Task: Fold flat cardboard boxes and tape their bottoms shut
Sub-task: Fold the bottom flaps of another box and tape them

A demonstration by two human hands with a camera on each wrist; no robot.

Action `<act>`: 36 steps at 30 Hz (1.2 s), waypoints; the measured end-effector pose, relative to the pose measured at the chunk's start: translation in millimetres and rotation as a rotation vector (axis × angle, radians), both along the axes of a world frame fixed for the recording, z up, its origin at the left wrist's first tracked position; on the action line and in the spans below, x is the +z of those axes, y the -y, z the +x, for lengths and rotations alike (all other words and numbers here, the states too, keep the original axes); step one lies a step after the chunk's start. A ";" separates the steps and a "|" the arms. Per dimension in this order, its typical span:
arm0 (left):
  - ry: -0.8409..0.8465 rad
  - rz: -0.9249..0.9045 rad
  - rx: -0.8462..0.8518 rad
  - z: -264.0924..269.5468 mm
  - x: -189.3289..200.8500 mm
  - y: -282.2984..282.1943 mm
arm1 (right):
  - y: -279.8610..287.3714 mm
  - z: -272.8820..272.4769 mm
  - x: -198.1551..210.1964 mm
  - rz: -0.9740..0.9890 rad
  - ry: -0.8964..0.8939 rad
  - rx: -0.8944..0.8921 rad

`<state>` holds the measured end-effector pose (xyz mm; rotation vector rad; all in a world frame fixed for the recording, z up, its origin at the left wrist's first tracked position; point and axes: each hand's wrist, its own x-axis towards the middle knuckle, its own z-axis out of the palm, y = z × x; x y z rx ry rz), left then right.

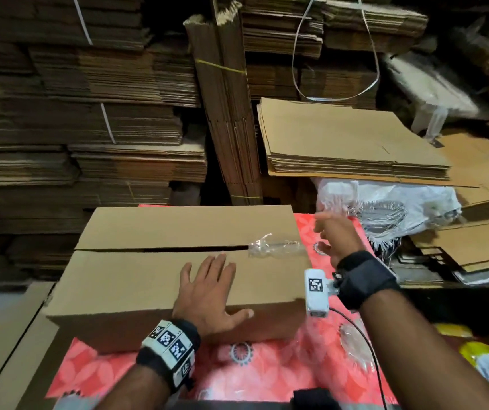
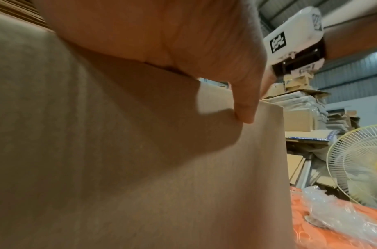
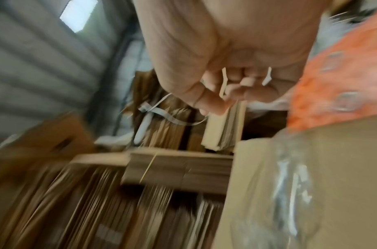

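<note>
a folded cardboard box [image 1: 178, 270] sits on the tabletop [image 1: 267, 377], which is covered with a red patterned cloth. its two long flaps are closed on top, with a narrow dark gap running along the seam between them. a short, crinkled strip of clear tape [image 1: 274, 246] lies across the seam at the box's right end.

the left hand [image 1: 207, 291] lies flat on the near flap with its fingers spread and straight, palm pressing on the cardboard; in the left wrist view its thumb [image 2: 245, 107] hangs over the near top edge of the box.

the right hand [image 1: 336, 235] is in the air just beyond the right end of the box, above the red cloth. it is blurred; its fingers look loosely curled, and whether it holds anything cannot be told.

behind the tabletop stand tall stacks of flat cardboard [image 1: 89, 113], an upright bundle [image 1: 225, 108] bound with yellow string, and a lower pile of flat sheets [image 1: 347, 140] with a white woven sack [image 1: 385, 202] under it. a white fan [image 2: 358, 161] stands to the right.
</note>
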<state>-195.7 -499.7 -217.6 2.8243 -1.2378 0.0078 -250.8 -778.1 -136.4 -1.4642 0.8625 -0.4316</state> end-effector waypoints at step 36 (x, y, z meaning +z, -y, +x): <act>-0.065 -0.027 0.056 34.0 3.8 -31.8 | -2.7 -24.9 -122.0 0.290 0.014 0.186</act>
